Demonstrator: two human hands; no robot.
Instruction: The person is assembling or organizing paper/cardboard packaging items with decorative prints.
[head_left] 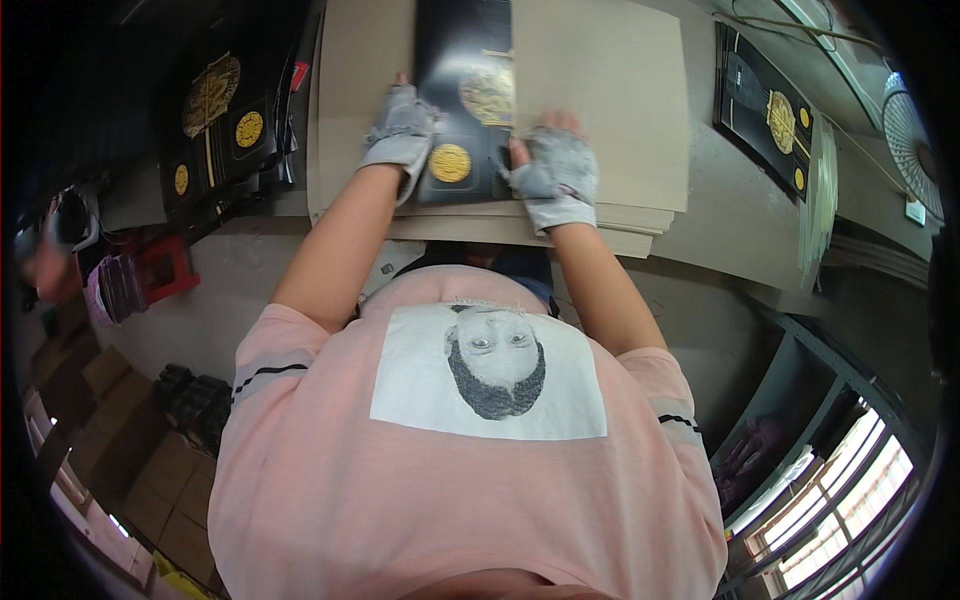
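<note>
A flat black package sheet [462,95] with round gold emblems lies on a stack of brown cardboard sheets [600,90] on the surface, and both hands press on its lower part. At the left, a pile of similar black and gold package pieces [215,115] leans beside the cardboard stack. At the upper right, another long black piece with gold circles [765,110] lies apart. Brown cartons [120,400] stand on the floor at the lower left.

A black sheet [462,90] with gold round emblems lies flat on top of a stack of brown cardboard sheets [610,100] on the table, its long side running away from the person, its right edge tucked under the top cardboard sheet.
</note>
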